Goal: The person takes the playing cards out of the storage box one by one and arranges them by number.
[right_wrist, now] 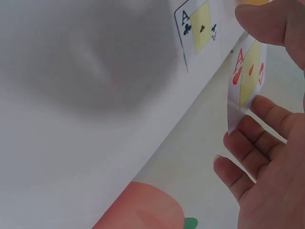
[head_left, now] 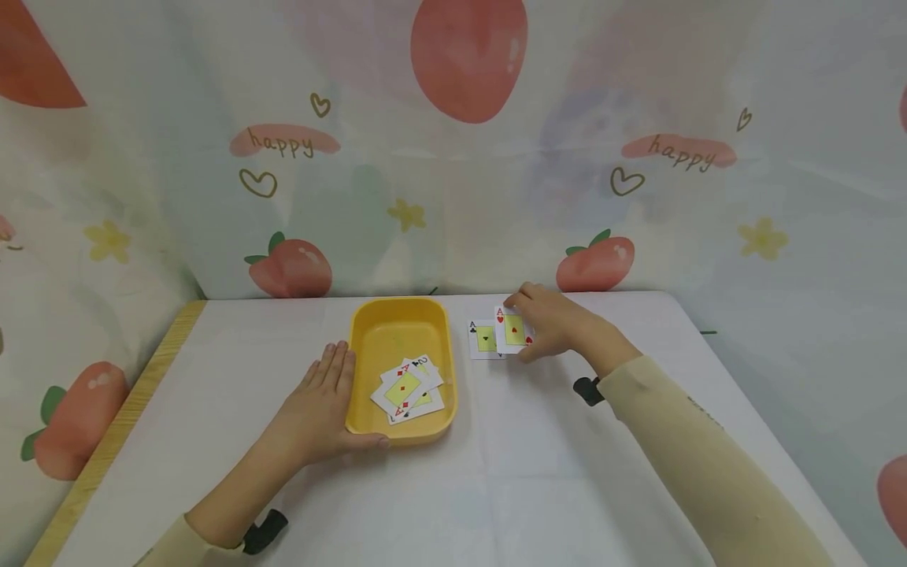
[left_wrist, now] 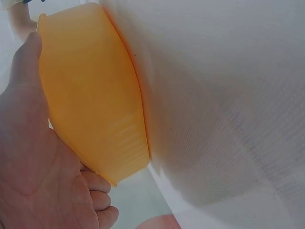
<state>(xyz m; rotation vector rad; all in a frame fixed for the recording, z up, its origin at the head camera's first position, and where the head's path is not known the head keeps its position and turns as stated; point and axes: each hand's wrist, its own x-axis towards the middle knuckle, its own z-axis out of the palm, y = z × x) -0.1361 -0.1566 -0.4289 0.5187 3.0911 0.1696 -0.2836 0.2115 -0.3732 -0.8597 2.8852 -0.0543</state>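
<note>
The right hand (head_left: pixel 556 321) pinches the white rectangular ace-of-hearts card (head_left: pixel 513 331) above the surface (head_left: pixel 524 488); likely light, bendy, slick, it suits edge holds. The straight-fingered left hand (head_left: pixel 319 413) touches the yellow plastic tray (head_left: pixel 397 319).

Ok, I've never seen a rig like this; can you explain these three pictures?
No machine here: these are a person's two bare hands. The wide picture comes from a camera worn on the head; the other two come from one on each wrist. On the white surface are a yellow tray, with playing cards in it, the ace of diamonds on top, and, right of the tray, the ace of clubs. The left hand rests against the tray; the right hand holds the ace of hearts.
</note>
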